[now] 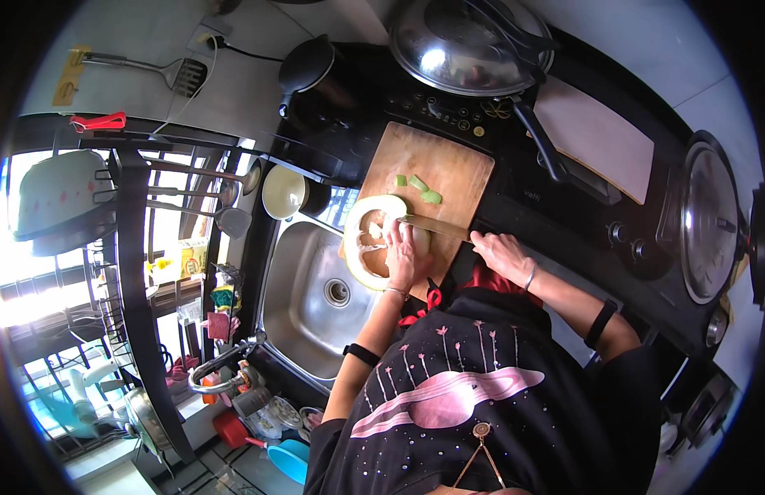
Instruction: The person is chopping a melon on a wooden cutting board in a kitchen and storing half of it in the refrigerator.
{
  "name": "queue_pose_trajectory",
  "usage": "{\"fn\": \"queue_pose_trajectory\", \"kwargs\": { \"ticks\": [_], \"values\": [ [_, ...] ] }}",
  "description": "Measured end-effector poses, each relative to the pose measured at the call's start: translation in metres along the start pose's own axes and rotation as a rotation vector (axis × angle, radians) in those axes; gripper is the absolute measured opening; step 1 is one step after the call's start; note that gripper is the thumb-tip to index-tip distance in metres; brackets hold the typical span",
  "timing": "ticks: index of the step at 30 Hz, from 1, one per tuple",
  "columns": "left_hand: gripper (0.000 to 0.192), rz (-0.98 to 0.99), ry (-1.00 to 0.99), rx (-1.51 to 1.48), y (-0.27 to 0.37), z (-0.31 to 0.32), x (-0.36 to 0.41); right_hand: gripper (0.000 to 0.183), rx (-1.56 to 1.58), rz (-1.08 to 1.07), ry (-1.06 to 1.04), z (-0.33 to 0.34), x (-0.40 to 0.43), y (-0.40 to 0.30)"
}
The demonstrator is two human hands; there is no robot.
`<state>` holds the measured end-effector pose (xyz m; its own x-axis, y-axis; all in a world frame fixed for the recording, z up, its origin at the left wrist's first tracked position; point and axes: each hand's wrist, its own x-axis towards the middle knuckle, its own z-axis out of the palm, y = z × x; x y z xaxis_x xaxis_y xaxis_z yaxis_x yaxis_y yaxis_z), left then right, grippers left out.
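A large ring-shaped slice of pale melon or gourd, with a hollow middle, lies on the wooden cutting board and reaches over the sink's side. My left hand presses on its right part, fingers spread over the flesh. My right hand grips the handle of a kitchen knife, whose blade points left with its tip by my left fingertips. Several small green pieces of rind lie on the board above the slice. Part of the slice is hidden under my left hand.
Left of the board is a stainless steel sink with a faucet. A cream bowl stands at its upper corner. Above the board are a lidded wok and a small black pot. A black cooktop extends right.
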<state>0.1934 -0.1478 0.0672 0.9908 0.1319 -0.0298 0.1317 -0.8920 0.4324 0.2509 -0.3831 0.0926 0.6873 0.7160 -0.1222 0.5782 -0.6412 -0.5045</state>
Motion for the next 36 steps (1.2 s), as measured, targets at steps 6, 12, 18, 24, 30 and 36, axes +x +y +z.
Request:
{"fn": "queue_pose_trajectory", "kwargs": {
  "ticks": [6, 12, 18, 24, 30, 36],
  "values": [
    [0.075, 0.003, 0.009, -0.052, 0.005, -0.008, 0.000, 0.020, 0.195, 0.031, 0.001, 0.009, 0.000, 0.007],
    [0.075, 0.100, -0.114, -0.119, -0.019, -0.018, -0.005, 0.019, -0.016, -0.025, -0.104, -0.058, 0.015, 0.023],
    [0.070, 0.271, -0.252, 0.022, -0.043, -0.041, -0.009, 0.014, -0.024, -0.080, -0.015, -0.066, 0.013, 0.043],
    [0.068, 0.262, -0.264, 0.076, -0.037, -0.049, -0.008, 0.011, -0.030, -0.127, 0.072, -0.060, 0.024, 0.036],
    [0.067, 0.218, -0.243, 0.099, -0.038, -0.046, -0.012, 0.012, -0.054, -0.134, 0.032, -0.051, 0.025, 0.034],
    [0.069, 0.162, -0.152, 0.172, -0.036, -0.046, -0.021, 0.011, -0.064, -0.170, 0.067, -0.044, 0.024, 0.036]
  ]
}}
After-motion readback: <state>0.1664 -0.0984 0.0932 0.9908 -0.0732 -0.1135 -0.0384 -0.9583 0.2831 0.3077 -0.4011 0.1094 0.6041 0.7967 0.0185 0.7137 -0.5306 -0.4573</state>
